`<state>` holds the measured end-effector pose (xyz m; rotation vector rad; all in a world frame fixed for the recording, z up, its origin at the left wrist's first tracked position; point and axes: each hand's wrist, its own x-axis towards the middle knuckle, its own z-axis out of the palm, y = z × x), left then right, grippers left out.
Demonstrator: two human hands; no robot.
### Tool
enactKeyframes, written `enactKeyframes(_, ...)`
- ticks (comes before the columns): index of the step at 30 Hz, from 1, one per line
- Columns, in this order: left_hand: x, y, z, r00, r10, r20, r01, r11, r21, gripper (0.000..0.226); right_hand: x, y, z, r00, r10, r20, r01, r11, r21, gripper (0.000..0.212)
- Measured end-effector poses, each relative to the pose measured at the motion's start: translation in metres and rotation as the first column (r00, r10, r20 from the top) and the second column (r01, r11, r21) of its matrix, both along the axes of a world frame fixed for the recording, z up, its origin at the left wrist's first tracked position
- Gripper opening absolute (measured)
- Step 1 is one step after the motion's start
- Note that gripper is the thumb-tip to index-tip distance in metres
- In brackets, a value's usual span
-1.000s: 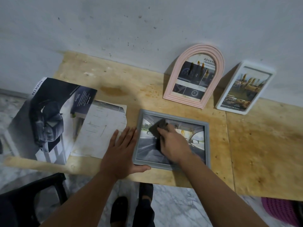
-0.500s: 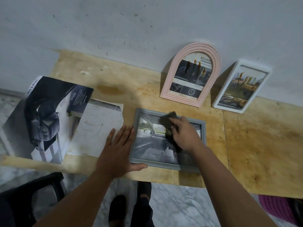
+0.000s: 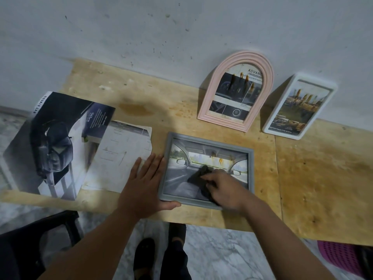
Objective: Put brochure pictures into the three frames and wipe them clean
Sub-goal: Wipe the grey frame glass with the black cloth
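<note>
I have the flat grey rectangular picture frame (image 3: 207, 170) lying face up on the pale plywood desk (image 3: 323, 178), near its front edge, because glass wipes best with the board backing it. My left hand (image 3: 144, 188) lies flat with straight fingers (image 3: 155, 164) along the frame's left side and the thumb hooked under its near-left corner; I judge that bracing stops the frame sliding away from the rubbing. My right hand (image 3: 224, 188) pinches a small dark crumpled cloth (image 3: 198, 178) in curled fingers, pressing it on the glass just ahead of the fingertips, over the lower middle of the car-interior picture.

The frame's long axis runs left to right across the desk, slightly skewed, the far-right corner turned away from me. The picture's top points toward the wall.

Beyond my right fingers, the pink arched frame (image 3: 238, 91) and the white rounded rectangular frame (image 3: 298, 108) lean upright against the wall, already filled, kept apart from the wiping.
</note>
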<state>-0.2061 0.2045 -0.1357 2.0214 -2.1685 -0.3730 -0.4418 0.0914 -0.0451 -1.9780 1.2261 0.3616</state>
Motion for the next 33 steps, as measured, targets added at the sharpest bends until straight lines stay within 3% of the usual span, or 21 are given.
enactKeyframes(3,0.000,-0.001,0.001,1.000,0.000,0.002,0.000,1.000,0.016,0.135,0.007,-0.040,-0.003,0.992,-0.114,0.060,0.120,0.987,-0.105,0.035)
enactKeyframes(6,0.000,-0.001,0.001,1.000,0.006,0.005,-0.006,1.000,0.022,0.135,0.013,-0.048,-0.020,0.992,-0.123,0.012,0.123,0.965,-0.233,0.039)
enactKeyframes(12,0.000,-0.001,0.000,1.000,0.003,0.010,-0.003,1.000,0.030,0.135,-0.001,0.011,-0.023,0.992,-0.130,0.005,0.127,0.964,-0.235,0.041)
enactKeyframes(15,0.001,0.000,-0.001,1.000,0.003,0.002,-0.003,1.000,0.015,0.134,-0.009,0.033,-0.011,0.996,-0.069,-0.054,0.061,0.987,-0.148,0.040)
enactKeyframes(17,0.001,0.000,0.000,1.000,-0.001,0.003,0.001,1.000,0.009,0.134,-0.007,0.024,0.000,0.994,-0.038,-0.104,0.038,0.999,0.002,0.038)
enactKeyframes(19,0.001,0.000,0.000,1.000,-0.004,0.000,0.004,1.000,0.013,0.134,0.001,0.004,0.010,0.991,-0.130,-0.039,0.135,0.980,0.144,0.034)
enactKeyframes(21,0.001,0.000,0.000,1.000,-0.001,-0.003,0.001,1.000,0.021,0.134,0.009,-0.023,0.010,0.959,-0.273,0.076,0.269,0.961,0.061,0.034)
enactKeyframes(23,0.001,0.000,0.000,1.000,0.003,0.002,-0.003,1.000,0.028,0.134,0.014,-0.045,-0.002,0.943,-0.309,0.122,0.324,0.936,-0.135,0.036)
enactKeyframes(27,0.000,0.000,0.000,1.000,0.001,0.011,-0.001,0.999,0.045,0.136,0.017,-0.029,-0.027,0.988,-0.148,-0.035,0.132,0.950,-0.282,0.040)
enactKeyframes(33,0.001,0.000,-0.003,1.000,-0.003,0.011,0.003,1.000,0.017,0.135,-0.012,0.038,-0.016,0.994,0.088,-0.072,-0.098,0.983,-0.156,0.041)
